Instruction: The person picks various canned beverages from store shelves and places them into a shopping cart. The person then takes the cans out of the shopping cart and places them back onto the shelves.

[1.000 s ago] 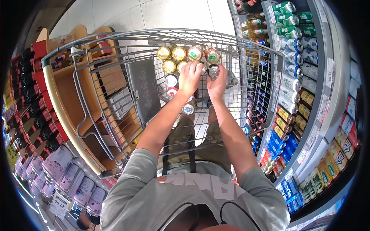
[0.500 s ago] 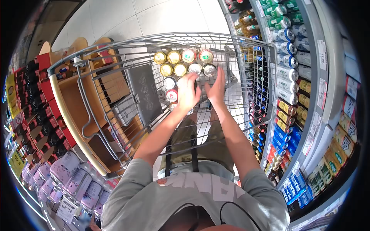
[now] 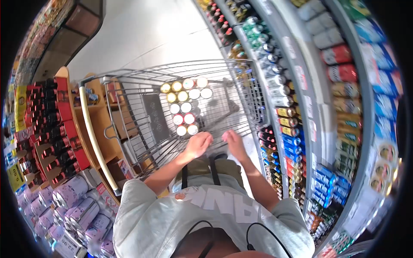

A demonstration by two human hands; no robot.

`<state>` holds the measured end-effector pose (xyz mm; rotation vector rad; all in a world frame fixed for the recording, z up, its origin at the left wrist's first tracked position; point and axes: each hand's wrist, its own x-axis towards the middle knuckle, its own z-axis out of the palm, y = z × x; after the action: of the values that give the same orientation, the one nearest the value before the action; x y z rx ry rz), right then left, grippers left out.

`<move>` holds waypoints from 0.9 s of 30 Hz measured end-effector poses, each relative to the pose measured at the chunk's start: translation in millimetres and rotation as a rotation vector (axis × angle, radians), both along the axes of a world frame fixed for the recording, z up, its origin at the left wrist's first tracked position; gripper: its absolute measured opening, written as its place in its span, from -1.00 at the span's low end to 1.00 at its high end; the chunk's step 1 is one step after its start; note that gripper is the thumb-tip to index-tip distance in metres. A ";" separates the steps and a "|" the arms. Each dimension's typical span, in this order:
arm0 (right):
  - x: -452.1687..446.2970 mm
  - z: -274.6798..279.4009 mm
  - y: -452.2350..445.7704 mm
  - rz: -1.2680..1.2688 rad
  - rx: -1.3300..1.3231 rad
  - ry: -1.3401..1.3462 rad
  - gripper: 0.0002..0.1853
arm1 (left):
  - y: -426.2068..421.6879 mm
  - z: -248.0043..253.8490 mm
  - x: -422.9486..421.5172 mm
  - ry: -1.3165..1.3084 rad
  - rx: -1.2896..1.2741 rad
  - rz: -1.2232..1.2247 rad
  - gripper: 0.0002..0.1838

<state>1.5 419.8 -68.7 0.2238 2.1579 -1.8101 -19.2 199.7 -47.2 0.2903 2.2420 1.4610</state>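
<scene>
Several drink cans (image 3: 188, 84) stand upright inside a grey wire shopping cart (image 3: 150, 65), in two rows along the far side and a narrow column down toward me. Gold cans (image 3: 171, 96) are at the upper left, silver-topped cans (image 3: 194, 93) at the right. My left hand (image 3: 198, 144) is just below the column's lowest cans (image 3: 192, 129), its fingers curled in with nothing visible in them. To its right, my right hand (image 3: 234, 143) is also curled and seems to hold nothing. Both are apart from the cans, near the cart's close side; motion blurs the fingertips.
Shelves (image 3: 297, 64) packed with bottles and cans run along the right. At the left stand a wooden display rack (image 3: 92, 124), dark bottles in red cartons (image 3: 53, 142) and purple wrapped packs (image 3: 81, 206). Pale tiled floor (image 3: 142, 30) lies beyond the cart.
Both hands have drawn back toward my body from the silver cans and curled their fingers. The view has shifted, with more shelving at the right. The can layout looks the same.
</scene>
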 end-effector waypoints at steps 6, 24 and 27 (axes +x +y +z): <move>115.7 72.8 23.3 -0.161 -0.123 -0.034 -0.83 | 71.4 21.5 25.0 0.081 0.124 -0.019 -0.76; 572.1 44.1 127.7 -1.366 -0.077 -0.026 -0.83 | 292.3 124.7 344.1 0.165 0.152 -1.534 -0.81; 575.7 45.7 113.2 -1.499 -0.087 -0.104 -0.82 | 311.6 110.5 337.0 0.277 0.120 -1.637 -0.78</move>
<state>577.2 532.9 -23.0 2.2904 1.7905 -2.2937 317.8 511.3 63.3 1.8424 1.1711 0.5603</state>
